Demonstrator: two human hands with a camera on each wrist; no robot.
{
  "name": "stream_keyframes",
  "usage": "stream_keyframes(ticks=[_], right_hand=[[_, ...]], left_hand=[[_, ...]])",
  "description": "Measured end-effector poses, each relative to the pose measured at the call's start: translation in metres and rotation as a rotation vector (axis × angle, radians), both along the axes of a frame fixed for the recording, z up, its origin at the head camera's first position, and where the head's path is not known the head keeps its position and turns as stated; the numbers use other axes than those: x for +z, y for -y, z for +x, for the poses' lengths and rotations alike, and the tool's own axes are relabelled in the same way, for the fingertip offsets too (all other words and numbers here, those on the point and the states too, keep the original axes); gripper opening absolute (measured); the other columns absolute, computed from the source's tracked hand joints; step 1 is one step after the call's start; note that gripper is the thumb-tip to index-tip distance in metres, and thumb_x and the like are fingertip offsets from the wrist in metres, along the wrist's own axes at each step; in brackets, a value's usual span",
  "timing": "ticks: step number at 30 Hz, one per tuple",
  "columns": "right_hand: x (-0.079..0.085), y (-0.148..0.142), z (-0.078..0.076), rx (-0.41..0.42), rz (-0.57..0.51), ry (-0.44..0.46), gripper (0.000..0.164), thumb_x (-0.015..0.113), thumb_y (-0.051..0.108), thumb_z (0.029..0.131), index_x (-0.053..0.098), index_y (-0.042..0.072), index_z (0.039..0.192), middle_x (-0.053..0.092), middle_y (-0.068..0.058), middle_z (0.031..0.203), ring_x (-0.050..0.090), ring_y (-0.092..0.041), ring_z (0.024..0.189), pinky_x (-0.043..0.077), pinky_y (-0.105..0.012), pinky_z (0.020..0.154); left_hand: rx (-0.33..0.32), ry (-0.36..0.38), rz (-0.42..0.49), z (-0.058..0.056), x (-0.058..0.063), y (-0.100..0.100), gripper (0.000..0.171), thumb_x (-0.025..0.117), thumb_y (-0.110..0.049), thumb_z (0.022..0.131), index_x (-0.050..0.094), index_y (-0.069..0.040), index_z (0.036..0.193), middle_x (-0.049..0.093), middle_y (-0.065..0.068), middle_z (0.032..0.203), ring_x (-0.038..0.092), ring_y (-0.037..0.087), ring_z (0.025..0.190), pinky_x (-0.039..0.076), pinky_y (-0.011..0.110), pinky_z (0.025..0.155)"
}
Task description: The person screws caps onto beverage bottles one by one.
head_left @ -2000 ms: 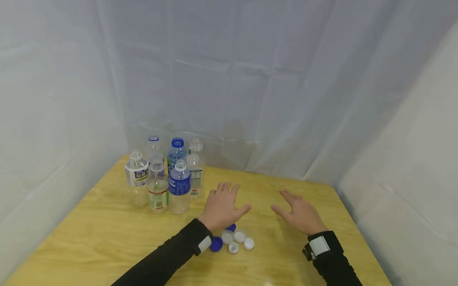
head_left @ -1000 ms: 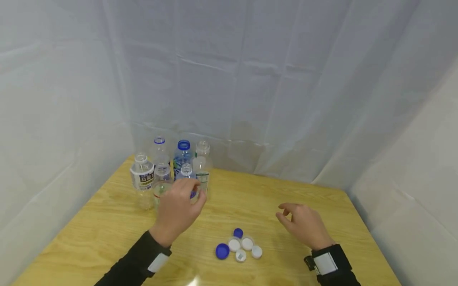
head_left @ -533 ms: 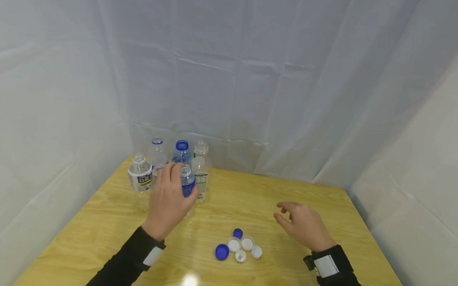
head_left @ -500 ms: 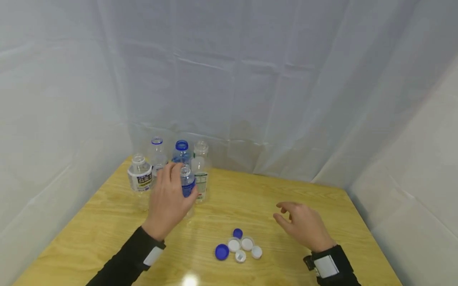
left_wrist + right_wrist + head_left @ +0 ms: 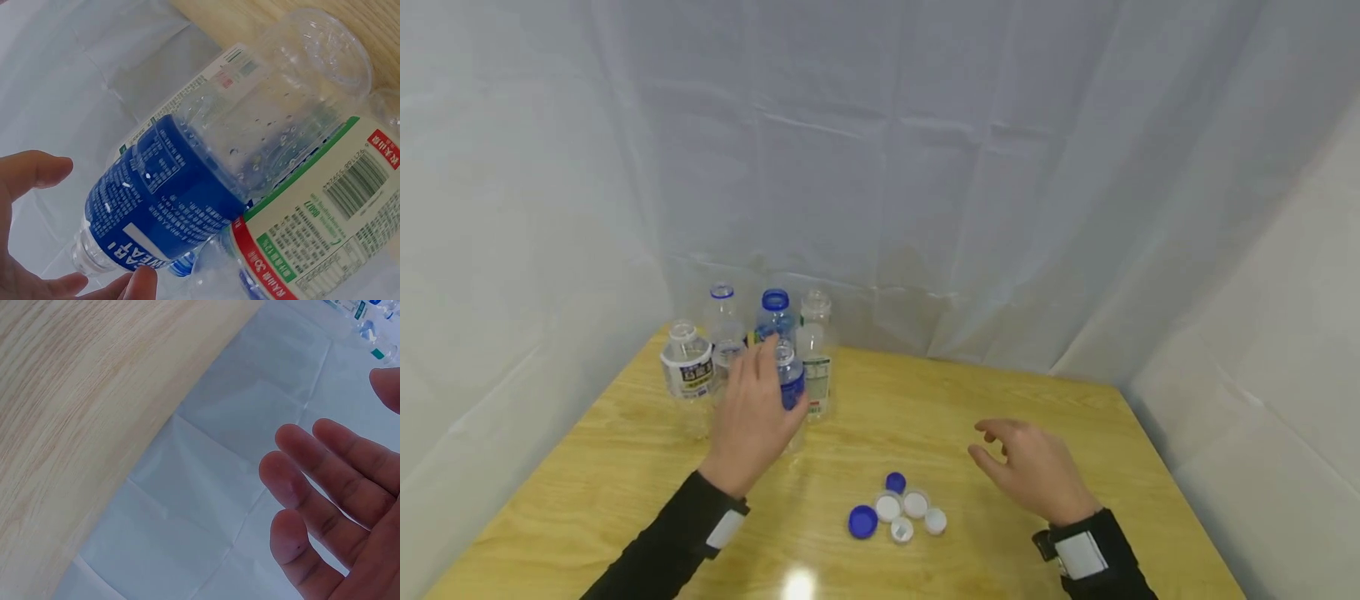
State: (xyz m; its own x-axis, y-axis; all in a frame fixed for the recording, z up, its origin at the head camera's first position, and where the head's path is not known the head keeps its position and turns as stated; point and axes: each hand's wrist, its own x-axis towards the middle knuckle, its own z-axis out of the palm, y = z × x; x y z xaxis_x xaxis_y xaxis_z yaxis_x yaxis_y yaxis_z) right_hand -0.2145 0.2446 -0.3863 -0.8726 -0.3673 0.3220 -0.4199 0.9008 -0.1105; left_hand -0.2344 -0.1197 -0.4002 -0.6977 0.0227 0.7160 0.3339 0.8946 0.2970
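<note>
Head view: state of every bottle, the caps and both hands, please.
Blue-label bottle: upright, uncapped.
White-label bottle: upright, uncapped.
Blue-rimmed clear bottle: upright, uncapped.
Blue bottle behind: upright, uncapped.
Red-striped bottle: upright, mouth unclear.
Clear bottles at right: upright, mouths unclear.
Six caps: loose on the table.
Left hand: spread about the blue-label bottle, thumb apart.
Right hand: fingers loosely curved, holding nothing.

Blk L sleeve (image 5: 658, 542) bears a whitish rect. plate (image 5: 727, 529) near its end; blk R sleeve (image 5: 1108, 575) carries a similar R plate (image 5: 1081, 556) w/ small dk. device (image 5: 1042, 545) alongside. L hand (image 5: 748, 421) & R hand (image 5: 1036, 471) are bare.
</note>
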Motion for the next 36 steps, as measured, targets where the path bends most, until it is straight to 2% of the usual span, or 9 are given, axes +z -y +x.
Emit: stream_keyframes(ticks=[10,16,24,28,36], right_hand=[[-0.001,0.003,0.001,0.006,0.013,0.003,0.032,0.066,0.046,0.086,0.071,0.022,0.108,0.07,0.006,0.091,0.055,0.001,0.067,0.045,-0.019,0.053],[-0.003,0.005,0.001,0.017,0.01,0.012,0.033,0.064,0.046,0.087,0.071,0.023,0.109,0.07,0.008,0.091,0.057,0.001,0.07,0.046,-0.019,0.054],[-0.007,0.003,0.0,0.032,0.018,0.015,0.032,0.065,0.046,0.087,0.07,0.023,0.108,0.069,0.007,0.089,0.056,0.001,0.068,0.045,-0.018,0.053],[-0.01,0.002,0.002,0.036,0.027,0.025,0.031,0.066,0.044,0.086,0.071,0.022,0.107,0.069,0.008,0.087,0.054,0.002,0.067,0.043,-0.017,0.052],[-0.014,0.002,0.006,0.009,0.03,0.052,0.031,0.068,0.044,0.085,0.071,0.023,0.107,0.068,0.01,0.087,0.055,0.002,0.068,0.044,-0.017,0.053]], left_hand=[[-0.007,0.022,0.017,-0.005,-0.005,0.003,0.103,0.086,-0.025,0.067,0.025,0.005,0.145,0.047,0.03,0.126,0.046,0.042,0.116,0.045,0.052,0.096],[0.011,0.053,0.039,-0.003,-0.006,0.004,0.1,0.085,-0.025,0.069,0.026,0.005,0.144,0.046,0.027,0.123,0.05,0.038,0.109,0.05,0.051,0.09],[0.011,0.071,0.073,-0.001,-0.006,0.004,0.094,0.084,-0.026,0.069,0.032,0.007,0.14,0.048,0.029,0.121,0.049,0.04,0.108,0.049,0.052,0.088],[0.004,0.096,0.077,0.001,-0.01,0.004,0.091,0.083,-0.027,0.069,0.035,0.008,0.138,0.052,0.029,0.119,0.05,0.041,0.105,0.048,0.053,0.085],[-0.012,0.198,0.071,0.005,-0.017,0.004,0.089,0.082,-0.027,0.071,0.035,0.007,0.139,0.057,0.03,0.115,0.058,0.043,0.101,0.051,0.056,0.077]])
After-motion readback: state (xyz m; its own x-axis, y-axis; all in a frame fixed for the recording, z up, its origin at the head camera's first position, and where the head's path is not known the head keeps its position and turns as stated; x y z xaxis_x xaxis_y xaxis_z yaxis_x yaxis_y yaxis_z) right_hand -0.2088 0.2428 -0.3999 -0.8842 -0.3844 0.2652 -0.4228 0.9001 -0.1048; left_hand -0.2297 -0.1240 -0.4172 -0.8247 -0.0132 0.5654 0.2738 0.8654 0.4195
